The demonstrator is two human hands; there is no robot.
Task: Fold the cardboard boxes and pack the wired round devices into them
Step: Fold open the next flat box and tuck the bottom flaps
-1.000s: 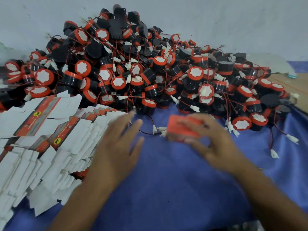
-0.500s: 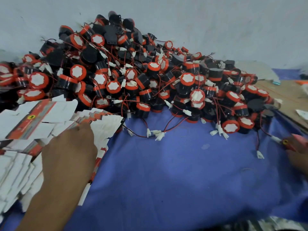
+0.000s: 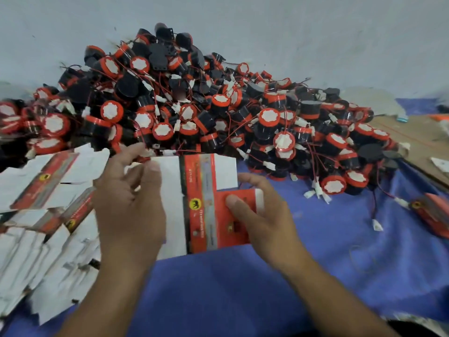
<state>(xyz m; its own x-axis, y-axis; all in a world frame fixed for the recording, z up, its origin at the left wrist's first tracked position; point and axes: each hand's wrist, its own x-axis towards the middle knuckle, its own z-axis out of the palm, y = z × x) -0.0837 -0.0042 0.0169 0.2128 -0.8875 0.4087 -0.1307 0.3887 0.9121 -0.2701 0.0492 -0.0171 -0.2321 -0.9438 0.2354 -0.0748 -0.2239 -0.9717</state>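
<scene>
Flat, unfolded red-and-white cardboard box blank (image 3: 198, 203) held over the blue cloth-covered table (image 3: 328, 276). Left hand (image 3: 128, 203) grips its white left edge, thumb on top; right hand (image 3: 257, 212) pinches the red right-hand flap, thumb pressing the printed face. A round yellow emblem bearing a black animal figure sits on the red strip between the fingers; the adjoining small print is blurred. Left of the left fingers: stack of identical flat blanks (image 3: 43, 215). Beyond both hands: heap of black-and-orange wired round devices (image 3: 194, 113). Far right: 1 folded red box (image 3: 432, 215).
</scene>
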